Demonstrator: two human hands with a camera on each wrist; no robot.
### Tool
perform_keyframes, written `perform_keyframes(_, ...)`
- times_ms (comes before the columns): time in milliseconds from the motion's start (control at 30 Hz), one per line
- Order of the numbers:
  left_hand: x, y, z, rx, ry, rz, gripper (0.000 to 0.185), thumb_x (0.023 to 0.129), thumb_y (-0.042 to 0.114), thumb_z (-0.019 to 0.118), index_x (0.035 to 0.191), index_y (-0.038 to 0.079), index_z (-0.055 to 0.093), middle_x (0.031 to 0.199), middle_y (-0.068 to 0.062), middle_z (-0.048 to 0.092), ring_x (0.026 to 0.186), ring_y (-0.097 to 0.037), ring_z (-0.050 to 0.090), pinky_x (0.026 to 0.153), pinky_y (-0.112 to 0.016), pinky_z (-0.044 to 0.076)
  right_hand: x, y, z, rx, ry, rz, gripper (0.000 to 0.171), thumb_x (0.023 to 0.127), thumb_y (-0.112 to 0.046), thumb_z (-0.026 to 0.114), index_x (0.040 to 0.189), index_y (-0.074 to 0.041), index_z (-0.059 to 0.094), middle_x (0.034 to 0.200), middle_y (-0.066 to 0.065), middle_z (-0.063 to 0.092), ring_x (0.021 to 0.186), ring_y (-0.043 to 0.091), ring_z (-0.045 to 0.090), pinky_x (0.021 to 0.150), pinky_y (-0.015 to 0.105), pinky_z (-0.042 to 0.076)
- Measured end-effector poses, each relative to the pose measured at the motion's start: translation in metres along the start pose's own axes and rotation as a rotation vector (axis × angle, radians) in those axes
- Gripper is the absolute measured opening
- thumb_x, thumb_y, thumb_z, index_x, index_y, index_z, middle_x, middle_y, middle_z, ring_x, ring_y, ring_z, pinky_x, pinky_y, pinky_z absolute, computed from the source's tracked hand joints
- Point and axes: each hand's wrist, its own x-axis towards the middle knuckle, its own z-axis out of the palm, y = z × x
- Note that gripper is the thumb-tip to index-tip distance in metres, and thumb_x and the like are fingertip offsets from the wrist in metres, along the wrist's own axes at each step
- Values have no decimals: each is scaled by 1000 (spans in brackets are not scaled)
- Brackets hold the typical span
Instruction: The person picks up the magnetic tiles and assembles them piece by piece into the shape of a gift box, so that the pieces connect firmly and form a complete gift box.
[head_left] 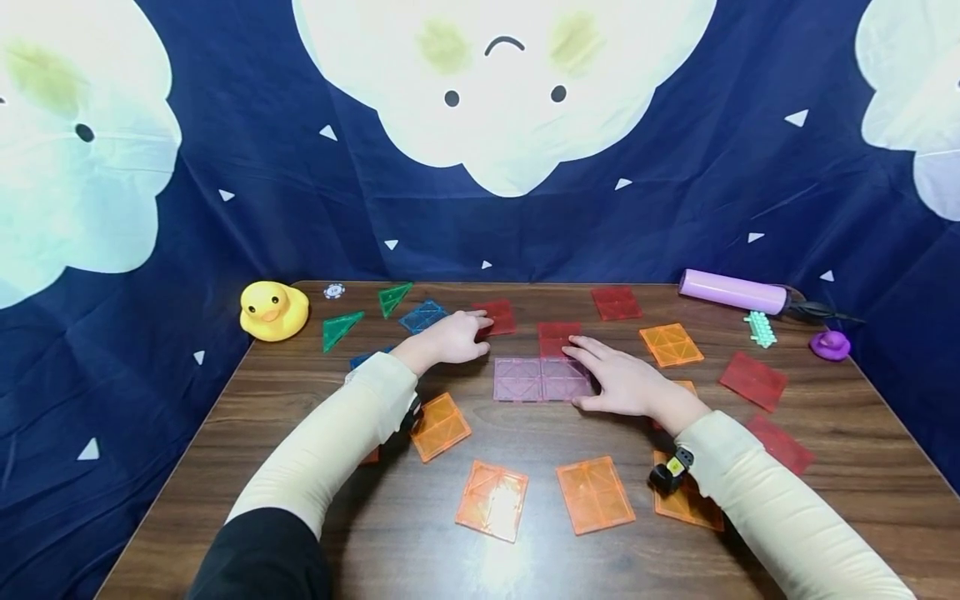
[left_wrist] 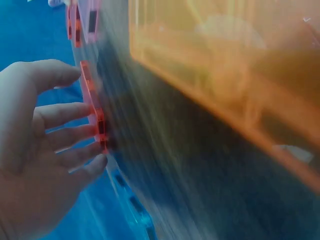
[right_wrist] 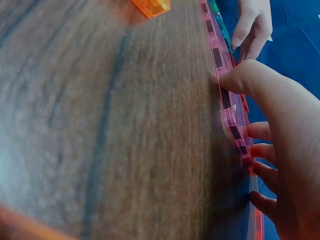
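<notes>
Two translucent purple square tiles [head_left: 517, 380] lie side by side on the table, with a red square tile [head_left: 558, 335] against their far edge. My right hand [head_left: 626, 379] rests spread over the right purple tile, its thumb at the near edge and fingertips by the red tile. In the right wrist view the thumb touches the side of a pink-purple tile [right_wrist: 226, 97]. Farther left, my left hand [head_left: 450, 337] reaches with fairly straight fingers to another red square tile [head_left: 501, 317]. The left wrist view has those fingertips at the red tile's edge [left_wrist: 92, 102].
Orange tiles [head_left: 492, 500] lie nearer me, and red tiles [head_left: 753, 381] at the right. Blue [head_left: 422, 317] and green tiles [head_left: 342, 330] are at the left. A yellow duck [head_left: 274, 311], a lilac cylinder [head_left: 733, 292] with a cord and a purple duck [head_left: 830, 345] stand along the far edge.
</notes>
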Motion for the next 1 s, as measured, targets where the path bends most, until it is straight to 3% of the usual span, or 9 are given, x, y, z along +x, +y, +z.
perform_keyframes(533, -11, 36, 8, 15, -46, 150, 58, 100, 23, 59, 152, 2, 46, 161, -18, 35, 147, -34, 35, 117, -42, 31, -2, -3, -4, 17, -5, 19, 89, 87, -45, 73, 158, -7, 37, 164, 17, 28, 146, 37, 34, 109, 57, 39)
perform_keyframes(833, -18, 41, 13, 49, -23, 159, 64, 99, 30, 62, 152, -2, 45, 160, -21, 35, 148, -32, 33, 118, -39, 29, -1, -5, -5, 28, -27, 26, 88, 88, -44, 72, 159, -7, 35, 165, 17, 26, 147, 37, 33, 110, 57, 38)
perform_keyframes(1000, -25, 41, 18, 40, -21, 155, 78, 97, 45, 64, 154, -2, 39, 163, -22, 27, 151, -36, 25, 120, -41, 24, 0, -4, -3, 29, -32, 22, 88, 88, -45, 71, 159, -7, 34, 165, 16, 26, 148, 37, 32, 110, 56, 38)
